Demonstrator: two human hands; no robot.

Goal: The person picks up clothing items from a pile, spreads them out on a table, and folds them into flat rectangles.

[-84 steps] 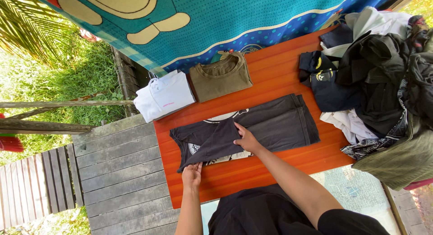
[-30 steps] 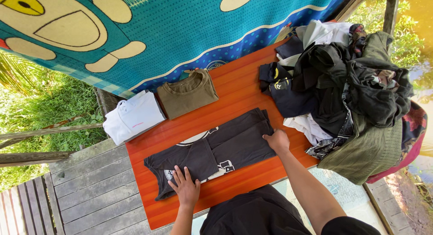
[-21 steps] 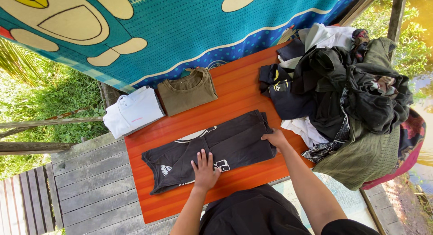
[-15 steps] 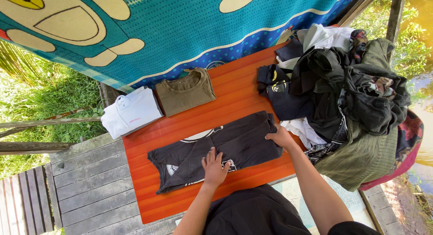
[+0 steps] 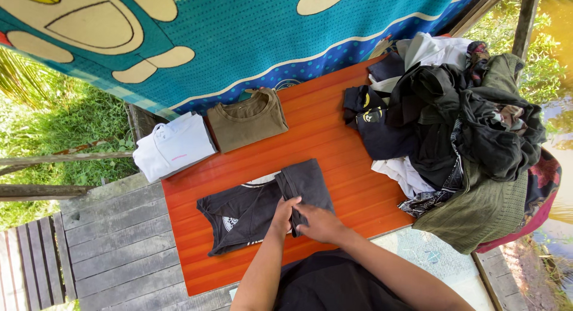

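Grass and grey weathered planks lie at the far left, beside a folded white cotton shirt (image 5: 173, 147) and a folded olive cotton T-shirt (image 5: 248, 118). The half-folded dark grey printed T-shirt (image 5: 262, 203) lies on the glossy orange wooden table (image 5: 322, 132); left hand (image 5: 282, 214) and right hand (image 5: 319, 221) press flat, fingers spread, gripping nothing. Pressing the crease squarely would keep edges aligned. A heap of dark unfolded clothes (image 5: 471, 126) sits right, under a teal patterned hanging cloth (image 5: 239, 31).

Dark shirt (image 5: 262, 206): its right end, stretched flat toward the clothes pile a moment ago, now lies doubled over the middle.
Right hand (image 5: 322, 223): come in from the far hem, flat on the fold.
Left hand (image 5: 283, 212): shifted right, meeting it.
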